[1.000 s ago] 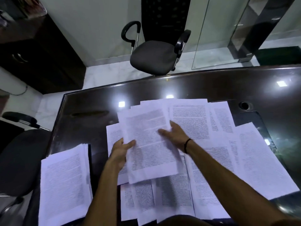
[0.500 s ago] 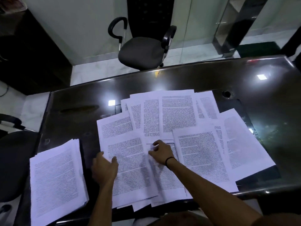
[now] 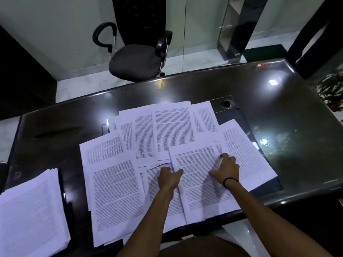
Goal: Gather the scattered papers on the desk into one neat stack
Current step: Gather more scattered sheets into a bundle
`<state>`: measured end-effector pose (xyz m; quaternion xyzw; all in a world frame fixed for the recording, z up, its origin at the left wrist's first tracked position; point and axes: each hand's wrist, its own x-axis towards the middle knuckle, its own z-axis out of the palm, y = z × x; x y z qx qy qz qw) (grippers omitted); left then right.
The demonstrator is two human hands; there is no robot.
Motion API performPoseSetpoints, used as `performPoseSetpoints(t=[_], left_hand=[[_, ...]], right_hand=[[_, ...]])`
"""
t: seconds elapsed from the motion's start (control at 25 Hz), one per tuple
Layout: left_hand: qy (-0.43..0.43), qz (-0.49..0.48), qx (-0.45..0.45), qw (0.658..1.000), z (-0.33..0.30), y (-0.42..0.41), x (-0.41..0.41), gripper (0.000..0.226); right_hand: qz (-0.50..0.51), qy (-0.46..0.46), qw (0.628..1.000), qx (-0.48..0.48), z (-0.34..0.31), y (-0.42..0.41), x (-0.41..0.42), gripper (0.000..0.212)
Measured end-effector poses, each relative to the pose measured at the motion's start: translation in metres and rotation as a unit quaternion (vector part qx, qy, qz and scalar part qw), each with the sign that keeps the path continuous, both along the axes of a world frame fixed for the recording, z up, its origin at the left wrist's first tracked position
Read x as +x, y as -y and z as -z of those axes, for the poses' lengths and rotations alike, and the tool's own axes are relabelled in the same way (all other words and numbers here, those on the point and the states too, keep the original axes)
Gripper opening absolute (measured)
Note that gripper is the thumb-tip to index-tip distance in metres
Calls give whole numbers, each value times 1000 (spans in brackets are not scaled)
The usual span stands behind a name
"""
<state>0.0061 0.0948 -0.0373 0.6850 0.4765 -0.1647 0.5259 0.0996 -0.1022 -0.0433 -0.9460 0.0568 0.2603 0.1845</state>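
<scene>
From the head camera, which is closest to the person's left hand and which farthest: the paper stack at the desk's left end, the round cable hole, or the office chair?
From the left hand:
1. Paper stack, left end of desk.
2. Cable hole, beyond the sheets, to the right.
3. Office chair, behind the desk.

A dark, glossy desk [image 3: 278, 112] is filling the near part of an office, its polished top reflecting square ceiling lights [image 3: 272, 82] and showing a round cable hole [image 3: 226, 103] toward the far right. Beyond its far edge, a black armchair [image 3: 135, 62] with curved armrests and chrome supports is standing on a pale, marble-like floor [image 3: 79, 86]. A white wall [image 3: 55, 34] is running behind it, with a glass partition [image 3: 204, 34] to the right. A dark cabinet [image 3: 22, 75] is looming at far left, and green foliage [image 3: 332, 89] is showing at the right edge.
</scene>
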Motion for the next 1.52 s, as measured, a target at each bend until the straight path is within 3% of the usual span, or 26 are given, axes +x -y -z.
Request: performPoseSetpoints(t=[0.2, 0.32, 0.4, 0.56, 0.64, 0.68, 0.76, 0.84, 0.88, 0.92, 1.0, 1.08, 1.12, 1.16, 1.2, 1.24, 1.32, 1.36, 1.4, 1.48, 1.52], left_hand=[[0, -14, 14, 1000, 3, 19, 2, 19], [19, -49, -2, 999, 3, 24, -3, 16], [51, -91, -44, 994, -1, 16, -9, 16], [138, -171, -78, 972, -11, -34, -31, 7], [176, -211, -103, 956, -30, -63, -49, 7], [177, -207, -77, 959, -39, -79, -61, 15], [126, -139, 142, 972, -59, -106, -83, 51], [134, -48, 426, 893, -88, -129, -102, 87], [160, 42, 507, 846, -109, -135, -102, 93], [160, 143, 525, 824, -133, -140, -98, 90], [84, 250, 467, 844, -162, -145, -87, 63], [41, 196, 414, 888, -167, -160, -89, 31], [68, 132, 383, 912, -164, -175, -98, 22], [113, 56, 336, 933, -157, -193, -111, 16], [154, -20, 273, 949, -146, -209, -128, 15], [174, -84, 208, 959, -133, -221, -144, 19], [168, -175, 70, 968, -94, -242, -171, 32], [154, -199, 10, 968, -73, -246, -181, 37], [139, -212, -32, 967, -53, -246, -189, 39], [120, -212, -67, 968, -21, -242, -199, 39], [114, -208, -76, 969, -9, -240, -203, 38]], right_hand=[[17, -37, 998, 57, -7, 5, 8, 81], [-15, -62, 994, 87, -10, 10, 13, 62], [-8, -79, 982, 169, -14, 10, 20, 47], [-4, -176, 906, 384, -41, -20, 27, 41], [-64, -236, 867, 434, -61, -52, 22, 39], [-136, -222, 875, 409, -71, -71, 19, 35], [-332, -84, 906, 247, -91, -109, 19, 24], [-495, 60, 866, 45, -121, -158, 8, 26], [-533, 97, 840, 1, -139, -183, -1, 30], [-570, 116, 813, -16, -157, -209, -12, 32], [-631, 152, 761, -2, -188, -255, -36, 28], [-621, 288, 726, 63, -197, -278, -51, 21], [-559, 388, 728, 86, -193, -285, -55, 26], [-471, 450, 754, 85, -184, -287, -57, 43], [-373, 458, 803, 74, -172, -285, -61, 64], [-287, 403, 865, 78, -149, -279, -65, 84], [-153, 151, 966, 144, -100, -272, -83, 104], [-124, 13, 974, 187, -75, -267, -93, 96], [-118, -94, 964, 217, -56, -263, -104, 73], [-138, -135, 960, 203, -30, -256, -121, 29], [-152, -118, 965, 177, -20, -255, -127, 26]])
